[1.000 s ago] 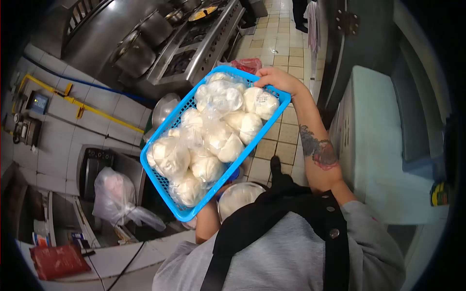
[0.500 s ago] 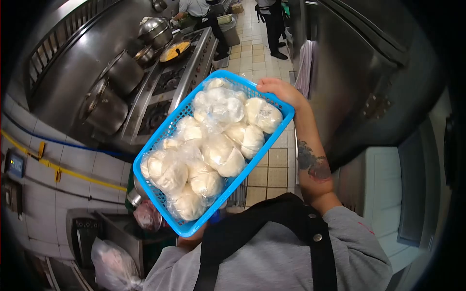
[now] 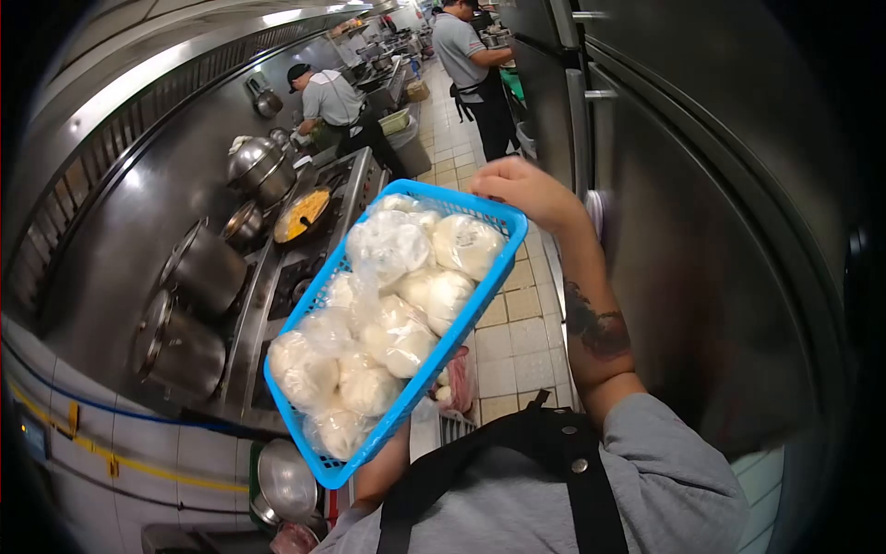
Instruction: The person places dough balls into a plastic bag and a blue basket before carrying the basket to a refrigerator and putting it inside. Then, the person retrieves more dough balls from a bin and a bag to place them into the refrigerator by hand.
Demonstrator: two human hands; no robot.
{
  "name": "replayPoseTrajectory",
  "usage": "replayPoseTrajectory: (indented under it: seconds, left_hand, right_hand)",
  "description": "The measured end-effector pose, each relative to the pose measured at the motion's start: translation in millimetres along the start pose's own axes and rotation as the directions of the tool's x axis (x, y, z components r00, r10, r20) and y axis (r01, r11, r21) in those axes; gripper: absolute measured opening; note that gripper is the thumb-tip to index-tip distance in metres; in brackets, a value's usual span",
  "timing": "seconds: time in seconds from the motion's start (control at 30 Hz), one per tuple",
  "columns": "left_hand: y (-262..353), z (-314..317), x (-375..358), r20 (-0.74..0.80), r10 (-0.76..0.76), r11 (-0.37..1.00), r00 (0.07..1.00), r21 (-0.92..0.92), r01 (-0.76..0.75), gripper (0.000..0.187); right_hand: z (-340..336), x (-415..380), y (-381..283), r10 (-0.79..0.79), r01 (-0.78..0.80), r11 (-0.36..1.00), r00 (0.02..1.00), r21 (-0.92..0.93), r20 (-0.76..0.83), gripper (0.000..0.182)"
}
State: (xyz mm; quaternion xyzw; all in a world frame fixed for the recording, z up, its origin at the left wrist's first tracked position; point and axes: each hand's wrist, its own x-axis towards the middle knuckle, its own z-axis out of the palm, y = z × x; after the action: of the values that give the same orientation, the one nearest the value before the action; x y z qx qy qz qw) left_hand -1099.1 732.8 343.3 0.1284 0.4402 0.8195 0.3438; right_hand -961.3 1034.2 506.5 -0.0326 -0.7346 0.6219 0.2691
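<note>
Blue basket (image 3: 480, 295) of bagged dough balls (image 3: 406, 305), right hand (image 3: 531, 189) clamped on its far rim, left hand hidden beneath; now carried further along the stove (image 3: 305, 249), 2 cooks (image 3: 337, 102) newly visible.

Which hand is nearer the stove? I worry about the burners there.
Left. The left hand supports the blue basket from beneath, on the stove's side; the right hand grips the far rim, toward the steel doors.

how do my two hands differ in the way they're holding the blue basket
The right hand grips the far rim of the basket in plain view. The left hand is hidden under the near end; only its forearm shows. Both carry the basket with its bagged dough.
</note>
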Motion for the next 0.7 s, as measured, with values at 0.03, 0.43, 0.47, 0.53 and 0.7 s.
replayPoseTrajectory:
  seconds: [0.03, 0.43, 0.47, 0.53, 0.7]
  left_hand:
    - [2, 3, 20, 0.006, 0.002, 1.000, 1.000, 0.000, -0.002, 0.065]
    - [31, 38, 304, 0.206, -0.031, 0.996, 0.978, 0.090, 0.012, 0.064]
    - [35, 43, 332, 0.233, -0.036, 0.994, 0.972, 0.105, 0.011, 0.064]
    - [45, 52, 388, 0.286, -0.053, 0.991, 0.957, 0.132, 0.015, 0.064]
    - [42, 73, 511, 0.363, -0.136, 0.980, 0.922, 0.184, 0.073, 0.064]
  right_hand:
    - [-5, 16, -6, -0.070, 0.059, 0.987, 0.995, -0.152, -0.065, 0.023]
    - [-118, 134, -95, -0.938, -0.292, 0.280, 0.121, -0.915, -0.325, 0.063]
    - [-113, 133, -101, -0.882, -0.282, 0.384, 0.171, -0.879, -0.439, 0.061]
    - [-83, 134, -109, -0.879, -0.310, 0.370, 0.189, -0.876, -0.439, 0.057]
    - [-95, 162, -97, -0.918, -0.574, 0.270, 0.088, -0.773, -0.386, 0.051]
